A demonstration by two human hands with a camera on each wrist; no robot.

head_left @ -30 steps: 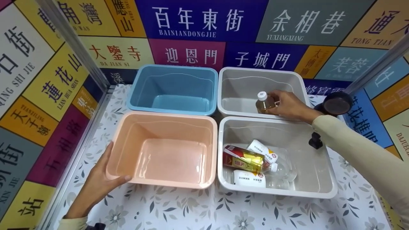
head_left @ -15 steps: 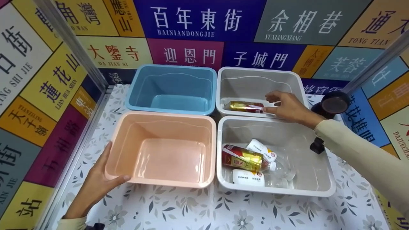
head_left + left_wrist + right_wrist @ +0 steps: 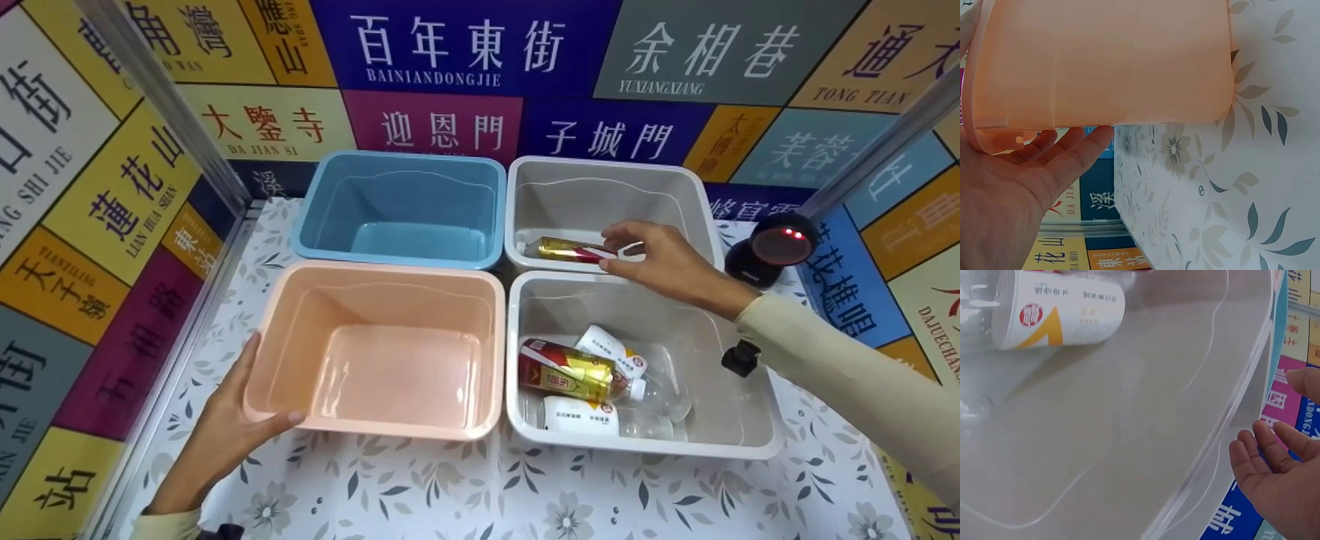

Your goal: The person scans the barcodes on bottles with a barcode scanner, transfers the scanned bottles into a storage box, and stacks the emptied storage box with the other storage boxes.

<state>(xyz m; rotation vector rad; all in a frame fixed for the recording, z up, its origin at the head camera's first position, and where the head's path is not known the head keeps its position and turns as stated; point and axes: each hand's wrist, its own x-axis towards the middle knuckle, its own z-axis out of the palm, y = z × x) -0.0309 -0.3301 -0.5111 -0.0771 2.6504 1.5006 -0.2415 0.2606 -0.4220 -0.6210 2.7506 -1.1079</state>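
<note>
Bottle (image 3: 568, 250) near right hand (image 3: 661, 259), fingers loosely parted.

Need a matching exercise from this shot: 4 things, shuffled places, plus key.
1. Blue bin
2. Left hand
3. Right hand
4. White-labelled bottles

A. Inside the near grey bin
B. At the far grey bin
C. Behind the peach bin
D. On the peach bin's near-left corner

Pairs: 1-C, 2-D, 3-B, 4-A
</note>
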